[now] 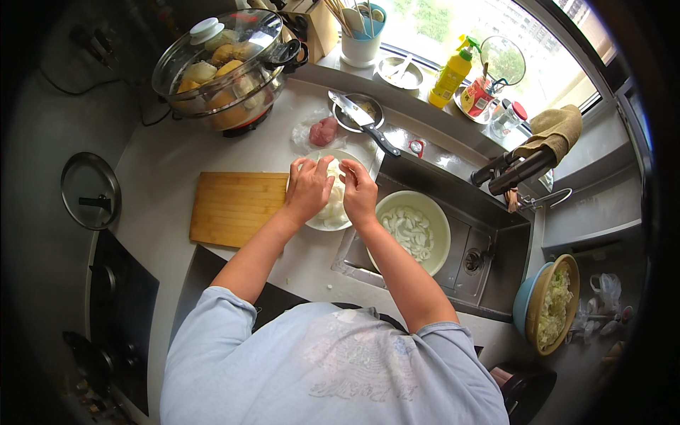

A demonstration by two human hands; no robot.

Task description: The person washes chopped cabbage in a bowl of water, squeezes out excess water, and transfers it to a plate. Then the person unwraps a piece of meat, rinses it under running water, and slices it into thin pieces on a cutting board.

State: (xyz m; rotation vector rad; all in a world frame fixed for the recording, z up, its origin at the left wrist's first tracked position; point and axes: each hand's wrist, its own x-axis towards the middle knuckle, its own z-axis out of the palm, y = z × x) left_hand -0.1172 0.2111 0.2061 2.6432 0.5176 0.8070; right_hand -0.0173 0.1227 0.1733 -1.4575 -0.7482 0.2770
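Both hands are over a white plate (348, 154) heaped with pale white slices (333, 204). My left hand (309, 188) arches over the plate's left side, its fingers bent and its fingertips near the slices. My right hand (360, 192) curls in from the right, thumb side facing the left hand. White food shows in the gap between them; whether either hand grips a piece is hidden by the fingers. To the right, a pale green basin (445, 234) sits in the sink, holding similar white pieces (408, 231) in liquid. A wooden cutting board (236, 207) lies left of the plate.
A kitchen knife (366, 121) rests across a small metal bowl (353, 127), beside raw meat (323, 131) on plastic film. A glass-lidded steamer (223, 74) stands back left. The steel sink (478, 223) has a cloth-draped faucet (523, 170). A basket of shredded greens (555, 308) is far right.
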